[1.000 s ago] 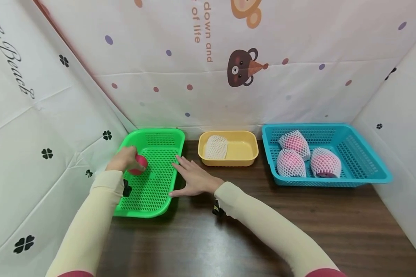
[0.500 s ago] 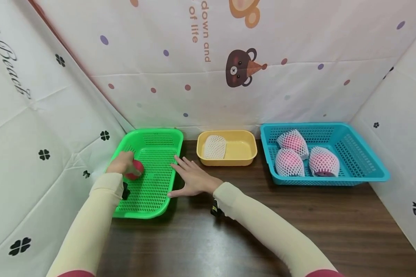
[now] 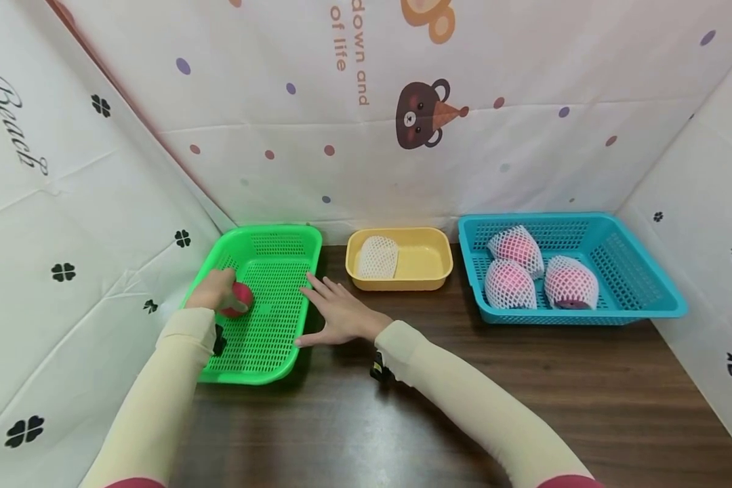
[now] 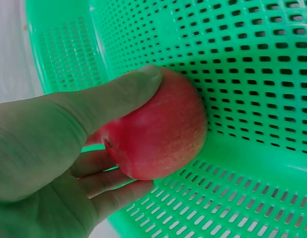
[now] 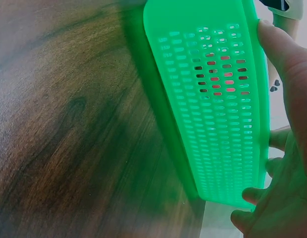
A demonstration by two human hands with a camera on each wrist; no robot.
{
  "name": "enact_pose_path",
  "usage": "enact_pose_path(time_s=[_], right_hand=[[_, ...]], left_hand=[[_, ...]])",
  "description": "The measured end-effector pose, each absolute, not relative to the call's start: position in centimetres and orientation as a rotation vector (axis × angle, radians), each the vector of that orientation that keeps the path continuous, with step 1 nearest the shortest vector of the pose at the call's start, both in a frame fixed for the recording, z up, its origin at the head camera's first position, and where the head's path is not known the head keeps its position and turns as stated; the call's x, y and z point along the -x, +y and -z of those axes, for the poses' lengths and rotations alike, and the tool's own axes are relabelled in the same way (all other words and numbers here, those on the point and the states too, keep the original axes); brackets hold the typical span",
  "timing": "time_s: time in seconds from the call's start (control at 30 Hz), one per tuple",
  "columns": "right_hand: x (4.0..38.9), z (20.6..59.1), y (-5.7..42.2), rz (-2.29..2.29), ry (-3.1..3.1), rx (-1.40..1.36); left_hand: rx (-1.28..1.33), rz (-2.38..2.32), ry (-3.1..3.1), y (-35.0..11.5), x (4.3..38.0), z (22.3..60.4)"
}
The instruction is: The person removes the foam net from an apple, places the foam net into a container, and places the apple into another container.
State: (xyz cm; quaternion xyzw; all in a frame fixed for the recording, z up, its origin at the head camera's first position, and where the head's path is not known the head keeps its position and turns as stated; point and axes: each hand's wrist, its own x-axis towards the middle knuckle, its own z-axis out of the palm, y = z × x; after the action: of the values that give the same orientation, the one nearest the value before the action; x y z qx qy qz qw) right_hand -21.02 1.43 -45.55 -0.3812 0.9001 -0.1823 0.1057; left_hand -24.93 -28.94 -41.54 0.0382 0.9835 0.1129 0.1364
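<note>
In the head view my left hand (image 3: 215,290) is inside the green basket (image 3: 266,366), near its left side. It holds a red apple (image 3: 241,298). The left wrist view shows the thumb lying over the top of the apple (image 4: 160,131) and the other fingers beneath it. The apple sits close to the perforated basket floor; whether it touches is unclear. My right hand (image 3: 341,315) is at the basket's right rim with fingers spread. In the right wrist view its thumb and fingertips lie along the rim (image 5: 262,99), and the apple's red shows through the wall slots.
A yellow tray (image 3: 423,261) with a white foam net (image 3: 378,258) stands right of the green basket. Further right, a blue basket (image 3: 637,271) holds three net-wrapped pink fruits (image 3: 510,283). Printed cloth (image 3: 317,169) hangs behind and at both sides of the wooden table (image 3: 354,420).
My left hand and the apple have shifted slightly left and toward me within the green basket. My right hand has stayed at the rim. The head view has moved a little.
</note>
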Motion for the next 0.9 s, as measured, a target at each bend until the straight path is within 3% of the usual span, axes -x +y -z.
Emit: enact_pose_path(time_s=[0.9], right_hand=[[21.14, 45.54, 1.39, 0.543, 2.662, 1.136]], left_hand=[[-0.155, -0.213, 2.912, -28.69, 25.45, 42.59]])
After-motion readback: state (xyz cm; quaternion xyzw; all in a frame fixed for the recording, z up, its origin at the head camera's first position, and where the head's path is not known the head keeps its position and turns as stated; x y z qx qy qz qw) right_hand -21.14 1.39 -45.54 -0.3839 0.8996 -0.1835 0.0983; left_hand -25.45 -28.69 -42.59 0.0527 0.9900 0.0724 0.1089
